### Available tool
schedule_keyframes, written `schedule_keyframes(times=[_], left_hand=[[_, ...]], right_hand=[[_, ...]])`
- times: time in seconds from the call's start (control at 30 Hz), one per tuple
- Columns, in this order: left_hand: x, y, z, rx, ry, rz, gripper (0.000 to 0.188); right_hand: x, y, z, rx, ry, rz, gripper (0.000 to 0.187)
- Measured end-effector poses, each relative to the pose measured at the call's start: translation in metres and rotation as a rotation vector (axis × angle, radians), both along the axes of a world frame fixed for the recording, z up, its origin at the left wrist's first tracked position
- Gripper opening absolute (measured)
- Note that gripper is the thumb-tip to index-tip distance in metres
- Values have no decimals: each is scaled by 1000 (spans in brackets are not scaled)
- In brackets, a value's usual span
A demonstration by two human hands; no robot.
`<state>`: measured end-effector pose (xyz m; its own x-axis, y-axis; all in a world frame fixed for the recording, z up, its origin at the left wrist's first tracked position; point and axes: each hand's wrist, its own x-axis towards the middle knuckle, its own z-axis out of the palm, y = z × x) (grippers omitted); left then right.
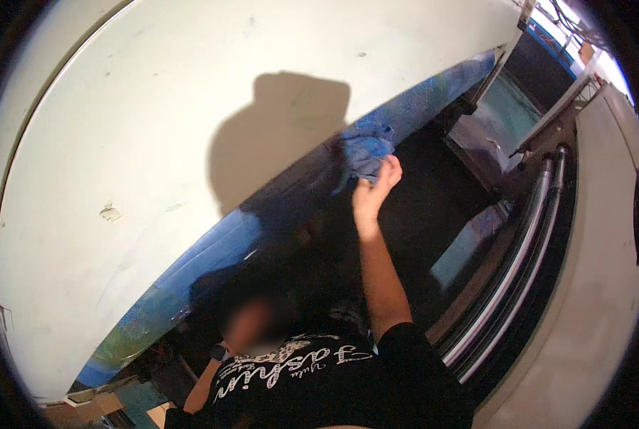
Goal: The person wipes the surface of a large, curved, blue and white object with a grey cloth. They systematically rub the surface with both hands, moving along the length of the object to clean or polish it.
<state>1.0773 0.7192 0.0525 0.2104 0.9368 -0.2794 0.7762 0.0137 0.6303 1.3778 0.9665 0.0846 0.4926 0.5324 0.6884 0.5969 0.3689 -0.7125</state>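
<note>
Right hand: fingers closed on crumpled blue cloth, up against the blue-green patterned band bordering the white panel. Left hand blurred, can't tell grip. I'd press flat, evenly.

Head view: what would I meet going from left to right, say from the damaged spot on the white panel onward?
Chipped mark on the white panel → dark wristband → blue cloth held in the right hand → shiny metal rods → beige panel.
</note>
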Motion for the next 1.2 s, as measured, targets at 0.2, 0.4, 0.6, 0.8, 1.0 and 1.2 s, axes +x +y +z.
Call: schedule_keyframes(times=[0.2,0.4,0.6,0.8,1.0,1.2], left_hand=[[33,44,80,565,-136,-152,18],[14,62,194,1272,245,8,46],[-17,68,187,1159,697,153,57],[-9,90,180,1262,867,121,59],[-10,96,191,1313,889,122,61],[2,97,188,1247,841,102,61]], right_hand=[[-47,-8,55,87,-289,187,41],[-35,-44,23,107,-446,409,45],[32,49,26,152,170,31,47],[26,45,22,40,307,-28,40],[-53,-18,8,41,506,451,36],[78,109,-12,5,83,-249,47]])
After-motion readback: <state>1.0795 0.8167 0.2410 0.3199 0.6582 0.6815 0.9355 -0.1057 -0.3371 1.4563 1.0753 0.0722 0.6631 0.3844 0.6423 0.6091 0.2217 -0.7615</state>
